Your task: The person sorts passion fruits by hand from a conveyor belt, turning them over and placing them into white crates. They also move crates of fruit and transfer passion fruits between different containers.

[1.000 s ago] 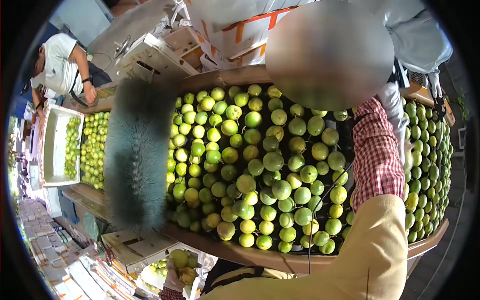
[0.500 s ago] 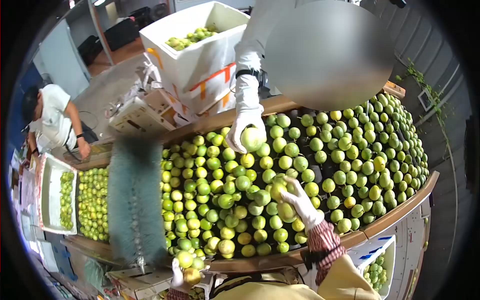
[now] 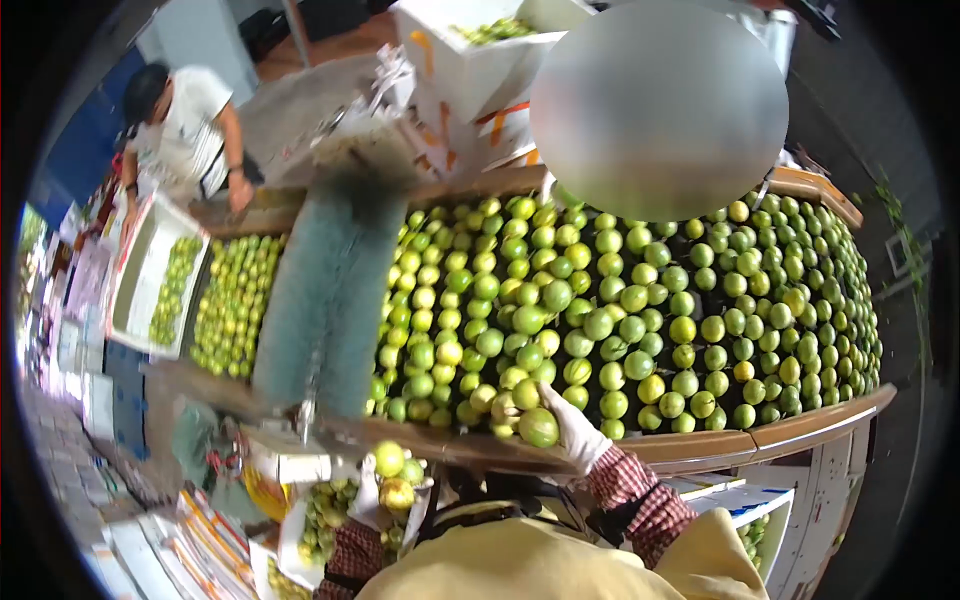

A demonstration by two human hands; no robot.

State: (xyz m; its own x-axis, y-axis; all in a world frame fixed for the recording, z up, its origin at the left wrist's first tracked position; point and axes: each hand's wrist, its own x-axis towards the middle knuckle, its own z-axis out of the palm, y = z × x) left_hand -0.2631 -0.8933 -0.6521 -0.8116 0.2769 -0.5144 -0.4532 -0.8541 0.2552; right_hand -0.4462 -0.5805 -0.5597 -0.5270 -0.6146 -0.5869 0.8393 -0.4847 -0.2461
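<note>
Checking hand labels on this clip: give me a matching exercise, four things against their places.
Things:
1 right hand
2 left hand
3 brush
4 tray

Places:
a lying across the table, left of the big pile
b on a fruit at the table's near edge
c far left, white, partly filled
d below the table edge, holding fruits

Pairs: 1-b, 2-d, 3-a, 4-c
</note>
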